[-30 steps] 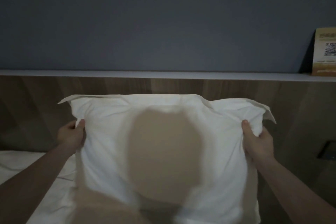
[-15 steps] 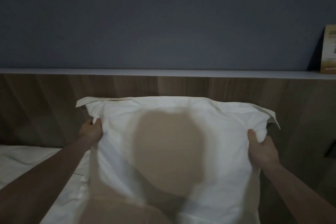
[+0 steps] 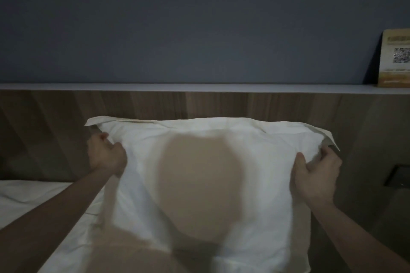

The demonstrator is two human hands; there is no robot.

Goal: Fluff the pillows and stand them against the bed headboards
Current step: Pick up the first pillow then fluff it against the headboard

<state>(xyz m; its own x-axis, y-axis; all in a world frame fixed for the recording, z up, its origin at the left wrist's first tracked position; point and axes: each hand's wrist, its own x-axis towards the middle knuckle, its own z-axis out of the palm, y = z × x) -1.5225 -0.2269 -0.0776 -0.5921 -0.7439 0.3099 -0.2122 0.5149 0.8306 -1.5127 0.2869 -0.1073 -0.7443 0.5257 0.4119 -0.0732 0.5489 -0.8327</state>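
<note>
A white pillow stands upright in front of the wooden headboard, its top edge just below the headboard's ledge. My left hand grips the pillow's upper left side. My right hand grips its upper right side, thumb on the front. A dark shadow of my head falls across the pillow's middle. The pillow's lower edge rests on the bed; whether its back touches the headboard is hidden.
White bed sheets lie at the lower left. A pale ledge tops the headboard, with a card bearing a QR code at its right end. A dark wall socket sits at the right. The room is dim.
My left hand has slid rightward and upward along the pillow's left side. The pillow has narrowed between my hands and shifted slightly right. My right hand stays on the upper right side.
</note>
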